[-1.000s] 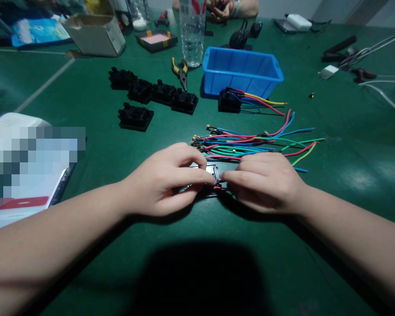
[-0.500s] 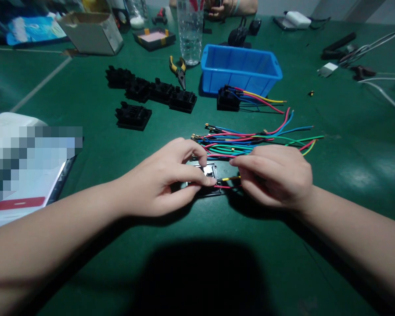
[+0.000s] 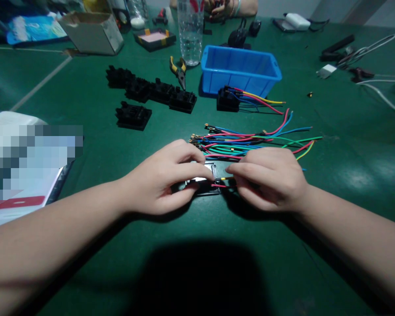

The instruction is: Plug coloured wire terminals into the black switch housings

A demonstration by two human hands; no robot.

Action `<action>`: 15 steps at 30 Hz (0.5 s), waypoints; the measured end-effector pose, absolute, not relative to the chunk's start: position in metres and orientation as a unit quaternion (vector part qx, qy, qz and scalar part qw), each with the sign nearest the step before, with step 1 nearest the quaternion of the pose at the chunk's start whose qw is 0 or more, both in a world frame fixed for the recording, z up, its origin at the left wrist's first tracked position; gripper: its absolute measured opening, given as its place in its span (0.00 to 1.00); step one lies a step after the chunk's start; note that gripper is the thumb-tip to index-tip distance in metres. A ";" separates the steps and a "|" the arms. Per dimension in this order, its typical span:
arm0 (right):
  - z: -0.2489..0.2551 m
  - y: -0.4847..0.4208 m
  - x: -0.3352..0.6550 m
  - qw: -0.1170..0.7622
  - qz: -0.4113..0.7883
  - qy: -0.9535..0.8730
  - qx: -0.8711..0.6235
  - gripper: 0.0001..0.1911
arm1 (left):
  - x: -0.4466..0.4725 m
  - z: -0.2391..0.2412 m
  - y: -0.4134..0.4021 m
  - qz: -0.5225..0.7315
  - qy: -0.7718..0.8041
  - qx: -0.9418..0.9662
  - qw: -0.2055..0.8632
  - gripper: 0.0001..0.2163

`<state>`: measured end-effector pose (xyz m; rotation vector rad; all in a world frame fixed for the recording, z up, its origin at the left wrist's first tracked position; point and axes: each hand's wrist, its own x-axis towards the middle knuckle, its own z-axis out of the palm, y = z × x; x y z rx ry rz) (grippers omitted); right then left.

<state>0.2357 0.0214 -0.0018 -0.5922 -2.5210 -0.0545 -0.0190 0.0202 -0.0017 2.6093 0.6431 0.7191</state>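
Note:
My left hand [image 3: 167, 180] is closed around a small black plastic socket module [image 3: 213, 191] on the green table. Its thumb and index finger cover much of the part. Between the fingertips of my right hand [image 3: 271, 177] is a yellow wire [image 3: 224, 178] with a black sleeve at its end, which meets the module beside my left index fingertip. A red wire [image 3: 219, 186] runs from the module just below it and passes under my right hand. Whether the yellow wire's tip sits inside the module is hidden. Behind both hands lies a bundle of coloured wires [image 3: 230, 149] with brass terminals.
Several black modules [image 3: 182, 100] lie at the back left; a wired module [image 3: 228, 98] stands before a blue bin [image 3: 240, 74]. Pliers [image 3: 179, 72] lie near a clear bottle [image 3: 190, 39]. A phone [image 3: 29, 175] leans at left. Another person's hand [image 3: 220, 8] is across the table.
My right hand has shifted slightly left, closer to the module, with the yellow wire. My left index finger has moved a little; the left hand otherwise keeps its place.

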 end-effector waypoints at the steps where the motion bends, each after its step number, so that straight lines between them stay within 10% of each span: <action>1: -0.002 0.021 0.236 0.270 -0.018 -0.937 -0.221 0.07 | -0.019 -0.002 0.020 0.258 0.230 0.921 0.177 0.14; 15: -0.006 0.025 0.236 0.191 0.059 -0.967 -0.156 0.17 | -0.016 0.001 0.023 0.252 0.236 0.913 0.217 0.10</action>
